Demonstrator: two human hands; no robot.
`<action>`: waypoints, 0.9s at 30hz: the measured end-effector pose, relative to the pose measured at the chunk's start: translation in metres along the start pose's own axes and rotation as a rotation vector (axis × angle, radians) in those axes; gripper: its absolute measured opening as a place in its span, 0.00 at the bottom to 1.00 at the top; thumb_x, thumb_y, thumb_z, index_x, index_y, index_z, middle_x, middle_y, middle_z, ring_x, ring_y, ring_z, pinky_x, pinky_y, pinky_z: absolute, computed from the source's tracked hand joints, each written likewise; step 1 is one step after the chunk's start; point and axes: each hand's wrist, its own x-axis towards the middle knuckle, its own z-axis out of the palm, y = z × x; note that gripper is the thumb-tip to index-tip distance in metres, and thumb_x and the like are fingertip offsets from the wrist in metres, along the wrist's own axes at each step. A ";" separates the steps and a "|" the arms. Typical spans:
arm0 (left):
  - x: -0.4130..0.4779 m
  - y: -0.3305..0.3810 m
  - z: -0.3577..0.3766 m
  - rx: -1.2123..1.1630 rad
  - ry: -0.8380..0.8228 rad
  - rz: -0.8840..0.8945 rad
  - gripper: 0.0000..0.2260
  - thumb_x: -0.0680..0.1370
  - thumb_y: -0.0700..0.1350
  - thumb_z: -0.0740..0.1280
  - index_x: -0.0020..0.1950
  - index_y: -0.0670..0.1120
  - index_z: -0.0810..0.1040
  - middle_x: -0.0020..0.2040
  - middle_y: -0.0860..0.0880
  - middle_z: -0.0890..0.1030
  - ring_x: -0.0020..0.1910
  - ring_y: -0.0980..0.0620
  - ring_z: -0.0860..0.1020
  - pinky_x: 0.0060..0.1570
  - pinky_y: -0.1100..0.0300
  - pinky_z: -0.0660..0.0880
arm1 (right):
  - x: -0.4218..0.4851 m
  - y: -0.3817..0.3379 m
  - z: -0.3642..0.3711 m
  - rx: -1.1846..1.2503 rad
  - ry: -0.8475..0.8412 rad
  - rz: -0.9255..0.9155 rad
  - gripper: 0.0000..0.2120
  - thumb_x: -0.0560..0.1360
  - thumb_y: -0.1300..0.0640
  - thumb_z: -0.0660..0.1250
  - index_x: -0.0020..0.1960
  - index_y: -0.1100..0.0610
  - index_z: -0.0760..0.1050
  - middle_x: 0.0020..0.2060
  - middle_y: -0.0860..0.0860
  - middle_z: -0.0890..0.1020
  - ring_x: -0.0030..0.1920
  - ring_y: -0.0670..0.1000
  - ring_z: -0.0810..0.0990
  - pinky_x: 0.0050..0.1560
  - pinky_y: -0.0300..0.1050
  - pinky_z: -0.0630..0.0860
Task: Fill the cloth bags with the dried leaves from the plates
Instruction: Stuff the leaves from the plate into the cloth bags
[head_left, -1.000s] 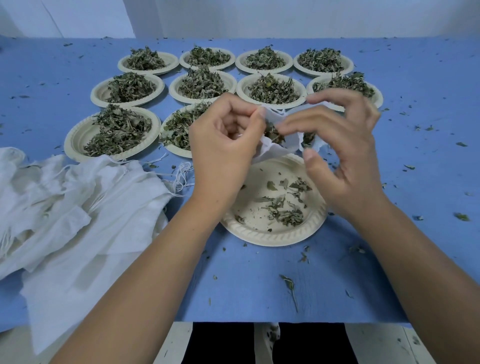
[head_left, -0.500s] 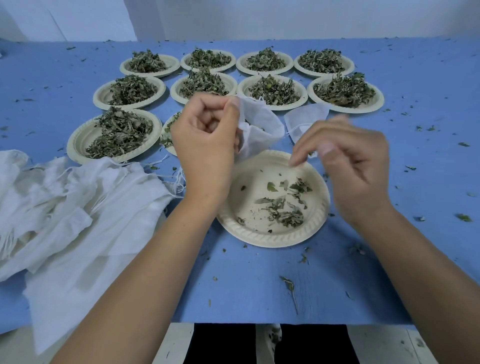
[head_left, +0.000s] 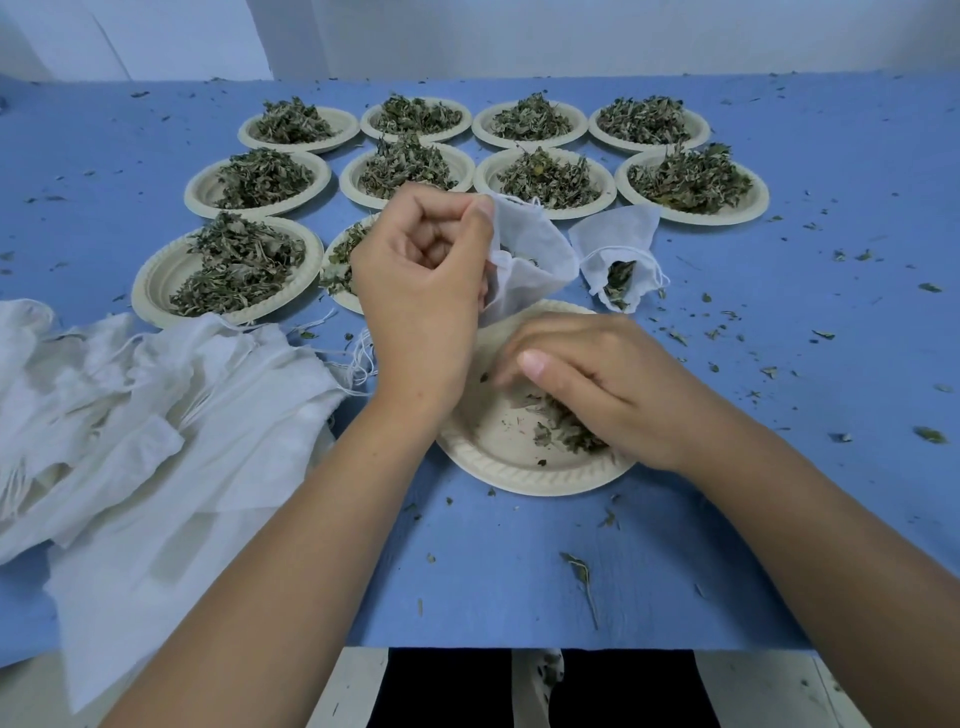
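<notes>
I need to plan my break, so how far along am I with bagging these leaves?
Early days. Done: one filled bag lies on the table. In hand: your left hand holds a second bag over the near plate while your right hand gathers the leftover leaves. Left: ten heaped plates and the pile of empty bags.

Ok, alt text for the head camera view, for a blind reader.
The left hand pinches a small white cloth bag by its rim above a nearly empty paper plate, where the right hand curls over the few dried leaves. Behind are heaped plates and a leaf-filled bag; empty bags lie piled at left.
</notes>
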 end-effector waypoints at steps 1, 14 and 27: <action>0.000 0.000 0.000 0.004 -0.002 0.003 0.08 0.77 0.35 0.67 0.39 0.43 0.76 0.26 0.52 0.74 0.21 0.57 0.71 0.24 0.65 0.67 | 0.002 0.000 0.001 -0.020 -0.039 0.010 0.20 0.81 0.53 0.53 0.47 0.65 0.79 0.43 0.54 0.82 0.48 0.53 0.78 0.52 0.50 0.72; 0.000 0.000 0.000 0.008 0.004 0.001 0.08 0.77 0.36 0.68 0.39 0.44 0.76 0.26 0.52 0.74 0.21 0.56 0.71 0.24 0.65 0.68 | -0.005 0.011 -0.010 0.027 0.002 0.295 0.28 0.80 0.45 0.48 0.39 0.56 0.82 0.29 0.38 0.79 0.34 0.38 0.78 0.40 0.32 0.70; -0.001 0.001 0.001 0.004 0.010 -0.010 0.08 0.78 0.36 0.68 0.39 0.44 0.76 0.26 0.54 0.74 0.22 0.56 0.70 0.24 0.64 0.67 | -0.004 0.013 -0.009 0.323 0.069 0.385 0.26 0.78 0.42 0.49 0.41 0.56 0.80 0.37 0.50 0.82 0.36 0.45 0.79 0.44 0.41 0.76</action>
